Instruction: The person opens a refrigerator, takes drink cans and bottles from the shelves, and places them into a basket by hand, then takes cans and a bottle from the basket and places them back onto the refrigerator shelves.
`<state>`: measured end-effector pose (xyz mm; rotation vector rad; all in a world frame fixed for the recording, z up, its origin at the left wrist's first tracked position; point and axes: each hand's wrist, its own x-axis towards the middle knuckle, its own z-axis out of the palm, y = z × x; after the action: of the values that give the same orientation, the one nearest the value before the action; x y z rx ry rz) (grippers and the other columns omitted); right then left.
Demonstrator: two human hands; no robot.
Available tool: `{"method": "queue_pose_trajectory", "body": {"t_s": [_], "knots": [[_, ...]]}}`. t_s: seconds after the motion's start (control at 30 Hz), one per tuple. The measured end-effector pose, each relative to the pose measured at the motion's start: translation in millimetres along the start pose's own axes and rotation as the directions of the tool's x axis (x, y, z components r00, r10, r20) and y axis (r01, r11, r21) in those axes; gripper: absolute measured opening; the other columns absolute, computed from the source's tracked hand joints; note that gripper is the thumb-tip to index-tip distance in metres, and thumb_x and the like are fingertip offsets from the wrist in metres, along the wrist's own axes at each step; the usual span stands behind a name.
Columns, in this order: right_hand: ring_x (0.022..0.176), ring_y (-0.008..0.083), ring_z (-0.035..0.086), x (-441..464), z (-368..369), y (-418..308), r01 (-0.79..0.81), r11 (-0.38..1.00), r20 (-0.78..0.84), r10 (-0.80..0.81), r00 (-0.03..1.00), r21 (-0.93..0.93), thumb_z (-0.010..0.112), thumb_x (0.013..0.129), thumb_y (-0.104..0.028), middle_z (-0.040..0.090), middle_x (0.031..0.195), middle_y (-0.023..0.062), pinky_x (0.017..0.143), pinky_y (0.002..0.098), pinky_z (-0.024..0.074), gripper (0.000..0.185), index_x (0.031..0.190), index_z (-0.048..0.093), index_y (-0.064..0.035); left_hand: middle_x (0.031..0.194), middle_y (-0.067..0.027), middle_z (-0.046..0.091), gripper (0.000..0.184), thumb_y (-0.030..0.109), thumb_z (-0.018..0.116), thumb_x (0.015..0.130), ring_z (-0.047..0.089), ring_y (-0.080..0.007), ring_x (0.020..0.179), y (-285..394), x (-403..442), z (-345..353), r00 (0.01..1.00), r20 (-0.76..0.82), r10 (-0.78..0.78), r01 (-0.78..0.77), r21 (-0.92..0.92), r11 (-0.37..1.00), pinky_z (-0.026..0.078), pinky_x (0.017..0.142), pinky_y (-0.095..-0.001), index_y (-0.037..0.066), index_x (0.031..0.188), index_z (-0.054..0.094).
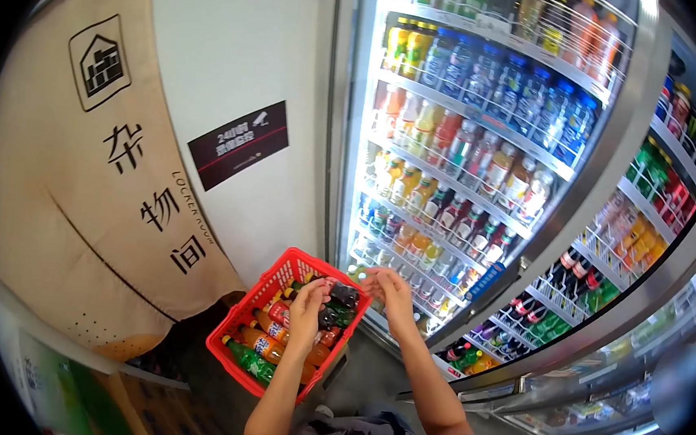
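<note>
My left hand hangs above the red shopping basket, its fingers loosely bent and no item visible in them. Just right of the basket, over its far right corner, is my right hand. Its fingers are slightly curled and apart, pointing left, and nothing shows in them. Inside the basket lie several drink bottles: a green soda bottle, an orange soda bottle, a cola bottle with a red label, and dark bottles at the far right. My left hand and forearm hide some of the bottles.
A lit glass-door drinks fridge stands ahead on the right, its shelves full of bottles. More fridges continue to the right. On the left hang a beige curtain and a white wall with a dark sign.
</note>
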<state>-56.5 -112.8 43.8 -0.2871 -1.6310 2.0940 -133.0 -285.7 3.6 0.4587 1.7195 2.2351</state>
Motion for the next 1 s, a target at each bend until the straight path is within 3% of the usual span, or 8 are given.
{"method": "queue_pose_trajectory", "body": {"t_s": [0.2,0.47,0.6,0.67,0.77,0.87,0.93,1.0], "knots": [[0.086,0.0121,0.063,36.1,41.9,28.2,-0.109,0.993,0.269,0.094,0.959,0.045,0.045,0.103,-0.02,0.068,0.098,0.0075,0.079,0.025,0.0507,0.029,0.113,0.062,0.0008,0.113,-0.0068,0.064,0.031,0.019,0.051,0.102,0.06,-0.0108,0.097,-11.9,-0.2,-56.1,0.973,-0.229,0.043,-0.05,-0.026,0.998,0.048,0.086,-0.0258,0.004,0.129,0.056],[0.091,0.0142,0.064,65.2,70.8,40.5,-0.185,0.977,0.539,0.211,0.815,-0.102,0.049,0.102,-0.02,0.068,0.101,0.0095,0.082,0.0264,0.0509,0.028,0.117,0.061,0.0014,0.118,-0.008,0.061,0.037,0.024,0.051,0.102,0.058,-0.0129,0.1,-12.4,-22.8,-79.8,0.904,-0.414,0.106,-0.082,0.075,0.994,0.048,0.087,-0.0267,0.005,0.134,0.051],[0.092,0.0145,0.064,76.3,70.0,75.6,-0.211,0.973,0.63,0.223,0.743,-0.095,0.049,0.102,-0.021,0.068,0.102,0.0081,0.085,0.0281,0.0515,0.03,0.119,0.062,0.0009,0.118,-0.0063,0.061,0.038,0.025,0.053,0.102,0.058,-0.0136,0.103,-30.0,-38.3,-79.7,0.87,-0.491,0.036,0.041,0.144,0.989,0.048,0.087,-0.0282,0.006,0.134,0.051],[0.092,0.0136,0.064,76.0,73.4,94.0,-0.205,0.956,0.628,0.293,0.721,-0.211,0.05,0.102,-0.019,0.068,0.104,0.0072,0.083,0.027,0.0522,0.029,0.12,0.062,0.0008,0.117,-0.0063,0.061,0.039,0.026,0.053,0.101,0.058,-0.0141,0.102,-44.7,-47.1,-78.1,0.843,-0.537,-0.021,0.08,0.087,0.993,0.048,0.086,-0.0285,0.006,0.135,0.05],[0.084,0.0114,0.065,72.3,74.5,122.6,-0.134,0.941,0.629,0.308,0.714,-0.309,0.055,0.099,-0.016,0.07,0.099,0.0083,0.075,0.0242,0.053,0.03,0.121,0.062,0.003,0.109,-0.0042,0.06,0.04,0.024,0.054,0.1,0.059,-0.0138,0.1,-77.3,-56.5,-80.4,0.769,-0.606,-0.204,0.275,0.025,0.961,0.05,0.084,-0.0287,0.007,0.136,0.049],[0.069,0.0113,0.067,73.1,73.6,143.2,-0.045,0.909,0.625,0.321,0.712,-0.415,0.059,0.095,-0.017,0.072,0.091,0.0115,0.064,0.0244,0.0537,0.033,0.12,0.062,0.0036,0.107,-0.0039,0.058,0.042,0.022,0.055,0.1,0.06,-0.0137,0.098,-96.3,-57.0,-72.5,0.727,-0.612,-0.312,0.334,-0.081,0.939,0.052,0.085,-0.0309,0.007,0.138,0.046],[0.059,0.0133,0.068,73.8,75.2,143.8,0.144,0.803,0.617,0.316,0.721,-0.579,0.061,0.093,-0.018,0.073,0.09,0.0123,0.056,0.0264,0.0535,0.034,0.119,0.063,0.0028,0.109,-0.0042,0.058,0.045,0.021,0.055,0.1,0.06,-0.0141,0.097,-104.3,-53.9,-72.3,0.72,-0.608,-0.335,0.334,-0.119,0.935,0.053,0.085,-0.0327,0.007,0.141,0.043],[0.055,0.0156,0.068,75.6,78.1,156.9,0.167,0.821,0.639,0.279,0.717,-0.546,0.062,0.091,-0.019,0.073,0.089,0.0122,0.051,0.0281,0.0528,0.035,0.118,0.064,0.0029,0.107,-0.0044,0.059,0.045,0.021,0.055,0.1,0.06,-0.0142,0.095,-111.5,-52.4,-72.4,0.724,-0.596,-0.348,0.329,-0.146,0.933,0.054,0.084,-0.0325,0.006,0.14,0.043]]}}
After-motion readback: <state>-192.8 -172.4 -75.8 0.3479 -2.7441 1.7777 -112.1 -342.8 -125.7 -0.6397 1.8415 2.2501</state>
